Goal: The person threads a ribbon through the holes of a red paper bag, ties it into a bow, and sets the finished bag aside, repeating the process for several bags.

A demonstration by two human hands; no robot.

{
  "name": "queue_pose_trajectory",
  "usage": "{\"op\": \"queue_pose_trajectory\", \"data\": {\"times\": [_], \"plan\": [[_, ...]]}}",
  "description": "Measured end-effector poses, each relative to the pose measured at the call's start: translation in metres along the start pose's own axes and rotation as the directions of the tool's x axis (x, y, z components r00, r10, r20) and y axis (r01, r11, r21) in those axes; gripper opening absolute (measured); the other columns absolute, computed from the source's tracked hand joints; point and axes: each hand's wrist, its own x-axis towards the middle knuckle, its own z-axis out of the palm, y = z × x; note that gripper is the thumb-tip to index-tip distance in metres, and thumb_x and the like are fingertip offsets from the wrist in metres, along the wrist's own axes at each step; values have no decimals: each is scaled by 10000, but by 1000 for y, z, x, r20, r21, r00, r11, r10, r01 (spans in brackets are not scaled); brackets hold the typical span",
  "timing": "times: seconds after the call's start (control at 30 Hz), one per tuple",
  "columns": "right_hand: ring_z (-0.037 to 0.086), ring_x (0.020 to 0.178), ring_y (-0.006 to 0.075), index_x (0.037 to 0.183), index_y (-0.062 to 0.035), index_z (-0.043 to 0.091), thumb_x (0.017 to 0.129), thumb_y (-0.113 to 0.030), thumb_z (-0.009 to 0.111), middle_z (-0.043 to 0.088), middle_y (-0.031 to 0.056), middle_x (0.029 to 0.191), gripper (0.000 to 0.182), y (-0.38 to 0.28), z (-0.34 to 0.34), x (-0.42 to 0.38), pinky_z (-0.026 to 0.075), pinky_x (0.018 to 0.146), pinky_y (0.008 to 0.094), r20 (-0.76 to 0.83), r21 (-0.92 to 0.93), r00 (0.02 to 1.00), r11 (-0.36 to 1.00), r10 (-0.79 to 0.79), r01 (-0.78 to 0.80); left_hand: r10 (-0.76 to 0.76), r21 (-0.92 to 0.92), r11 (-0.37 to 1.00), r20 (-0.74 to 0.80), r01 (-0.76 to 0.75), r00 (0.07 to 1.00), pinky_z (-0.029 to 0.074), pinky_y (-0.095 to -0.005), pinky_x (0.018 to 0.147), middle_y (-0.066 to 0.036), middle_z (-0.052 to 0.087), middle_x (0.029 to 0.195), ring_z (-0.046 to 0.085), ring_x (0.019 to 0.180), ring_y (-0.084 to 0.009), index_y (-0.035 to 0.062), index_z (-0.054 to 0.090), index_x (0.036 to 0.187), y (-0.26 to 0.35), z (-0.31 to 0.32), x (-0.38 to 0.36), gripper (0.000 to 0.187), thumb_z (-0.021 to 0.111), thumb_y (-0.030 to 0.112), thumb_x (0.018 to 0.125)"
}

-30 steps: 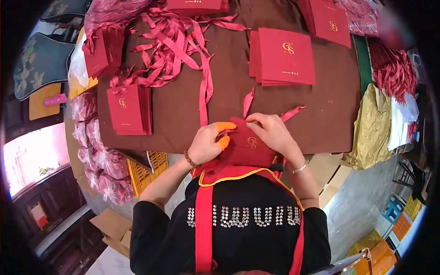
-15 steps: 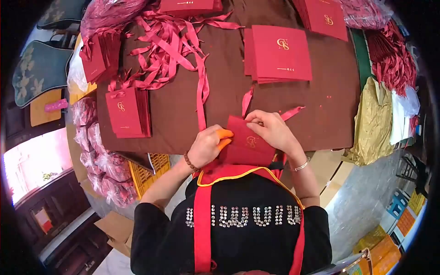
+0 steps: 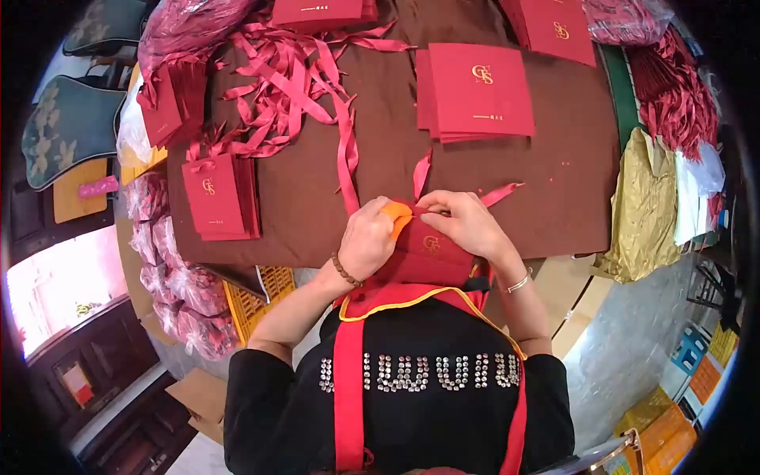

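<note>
A red paper bag [image 3: 431, 247] with a gold logo is between my two hands at the table's front edge. My left hand [image 3: 370, 241], with orange covers on its fingers and a beaded bracelet at the wrist, pinches the bag's upper left edge. My right hand [image 3: 463, 226] is closed on the top edge near it. A red ribbon [image 3: 422, 174] rises from behind the bag, and another ribbon end [image 3: 502, 193] sticks out to the right of my right hand.
On the brown tablecloth [image 3: 301, 206] lie a ribbon heap [image 3: 293, 87], a stack of red bags [image 3: 481, 91] and a smaller stack [image 3: 214, 198]. Plastic-wrapped bundles [image 3: 190, 293] stand left of the table. A gold plastic sack [image 3: 645, 210] hangs at the right.
My left hand has moved up and right along the bag's top edge, closer to my right hand. My right hand has shifted slightly left.
</note>
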Motion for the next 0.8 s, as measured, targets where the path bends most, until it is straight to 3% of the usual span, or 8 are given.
{"op": "queue_pose_trajectory", "data": {"times": [0.23, 0.43, 0.57, 0.6, 0.67, 0.7, 0.77, 0.8], "plan": [[643, 787, 156, 1012, 32, 614, 811, -71, 603, 683, 149, 872, 226, 2, 0, 0, 494, 721, 290, 8, 38, 1000, 999, 2, -3, 20, 86, 996, -25, -17, 999, 487, -381, 619, -143, 574, 808, 581, 710, -326, 5, 626, 876, 9, 5, 0, 160, 608, -29, 720], [641, 786, 146, 1001, 34, 616, 810, -62, 594, 685, 137, 860, 214, 2, -2, 1, 492, 734, 278, 57, 83, 997, 995, 57, -62, 167, 288, 946, -47, -146, 985, 494, -390, 611, -147, 545, 803, 568, 705, -314, -9, 620, 843, 19, 13, 0, 223, 581, -20, 624], [647, 802, 149, 1006, 43, 612, 813, -61, 590, 686, 137, 869, 220, -5, -6, -2, 492, 739, 274, 56, 48, 996, 996, 73, -75, 117, 268, 958, -25, -106, 993, 495, -384, 610, -154, 557, 803, 576, 703, -319, -2, 609, 834, 21, 13, 2, 183, 600, -11, 652], [647, 802, 149, 1006, 43, 612, 813, -61, 590, 686, 137, 869, 220, -4, -4, -2, 492, 739, 274, 57, 47, 996, 996, 72, -75, 67, 148, 987, -11, -65, 998, 497, -380, 610, -158, 574, 804, 590, 705, -322, 1, 605, 852, 18, 10, 3, 166, 621, 3, 687], [663, 843, 286, 1000, 14, 620, 808, -103, 594, 672, 176, 884, 226, 2, 0, -3, 505, 734, 348, 18, 79, 1000, 997, 15, -16, -69, -95, 993, 40, 72, 997, 500, -367, 605, -159, 617, 803, 629, 718, -319, 17, 588, 934, 17, 2, 8, 203, 681, 71, 762], [663, 843, 286, 1000, 14, 620, 808, -103, 594, 672, 176, 884, 226, 1, 1, -3, 505, 734, 348, 18, 80, 1000, 997, 14, -16, -68, -95, 993, 40, 72, 997, 500, -367, 605, -159, 617, 803, 629, 718, -319, 17, 588, 934, 14, 0, 9, 203, 681, 71, 762], [658, 851, 169, 1025, 48, 607, 825, -54, 571, 687, 133, 896, 227, -1, 2, -2, 496, 747, 277, 50, -9, 999, 1000, -13, 14, -198, -62, 974, 229, 218, 953, 505, -349, 602, -158, 633, 828, 644, 730, -310, 27, 576, 981, 8, -3, 10, 259, 695, 91, 760], [658, 851, 169, 1025, 48, 607, 825, -54, 571, 687, 133, 896, 227, 0, 3, -2, 496, 747, 277, 51, -10, 999, 1000, -15, 15, -210, -49, 972, 255, 230, 944, 487, -356, 606, -119, 622, 785, 627, 711, -298, 46, 574, 989, 9, -6, 13, 285, 709, 134, 754]]}}
